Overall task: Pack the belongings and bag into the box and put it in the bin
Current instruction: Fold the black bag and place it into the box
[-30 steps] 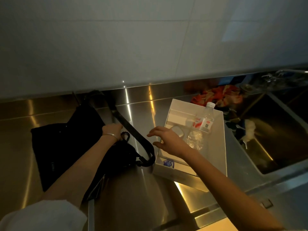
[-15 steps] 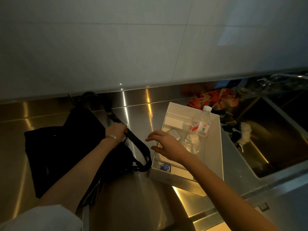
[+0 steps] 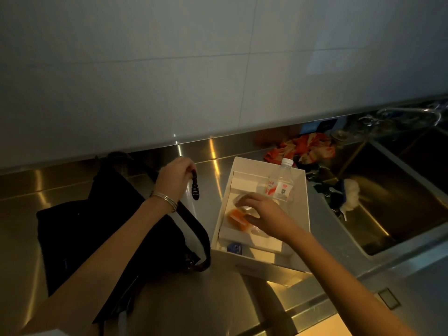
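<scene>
A stainless-steel counter (image 3: 169,299) is seen across the lower half of the frame, under a tiled wall. A black bag (image 3: 101,226) is laid on it at the left, its strap (image 3: 194,229) curved round toward the white box (image 3: 304,221) that is set just right of centre. The left hand (image 3: 175,178) is raised above the bag's upper right corner with its fingers closed around the top of a small dark coiled item (image 3: 195,189), which is left hanging below the hand; what the item is cannot be told. A metal bangle (image 3: 164,198) is worn on that wrist. The right hand (image 3: 263,210) is reached into the box with its fingers spread and curved downward over a clear packet with orange contents (image 3: 236,218); whether the packet is actually gripped cannot be told. A clear plastic water bottle (image 3: 281,184) with a white cap and a red-and-white label is laid in the box's far end, and a small blue object (image 3: 234,247) is lodged near the box's lower left corner. An orange patterned cloth (image 3: 303,147) is bunched beyond the box at the upper right, and a sink basin (image 3: 400,202) is sunk into the counter at the right edge of the frame.
</scene>
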The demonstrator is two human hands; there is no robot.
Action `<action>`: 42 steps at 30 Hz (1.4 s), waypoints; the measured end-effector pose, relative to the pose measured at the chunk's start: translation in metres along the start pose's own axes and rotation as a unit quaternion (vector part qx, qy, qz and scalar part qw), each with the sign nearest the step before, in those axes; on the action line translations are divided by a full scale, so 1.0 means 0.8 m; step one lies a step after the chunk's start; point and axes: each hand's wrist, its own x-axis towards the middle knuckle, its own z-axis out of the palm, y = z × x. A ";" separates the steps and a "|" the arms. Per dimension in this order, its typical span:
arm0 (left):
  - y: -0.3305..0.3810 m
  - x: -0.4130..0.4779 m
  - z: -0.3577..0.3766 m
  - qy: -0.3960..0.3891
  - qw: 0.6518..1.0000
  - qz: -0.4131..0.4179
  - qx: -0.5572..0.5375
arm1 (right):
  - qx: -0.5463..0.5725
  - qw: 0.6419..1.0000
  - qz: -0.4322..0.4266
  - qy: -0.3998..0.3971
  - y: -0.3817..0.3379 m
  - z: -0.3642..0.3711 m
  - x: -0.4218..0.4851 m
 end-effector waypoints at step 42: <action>-0.179 -0.150 -0.103 -0.212 0.944 -0.125 0.221 | -0.049 0.985 -0.111 -0.125 -0.145 0.084 0.032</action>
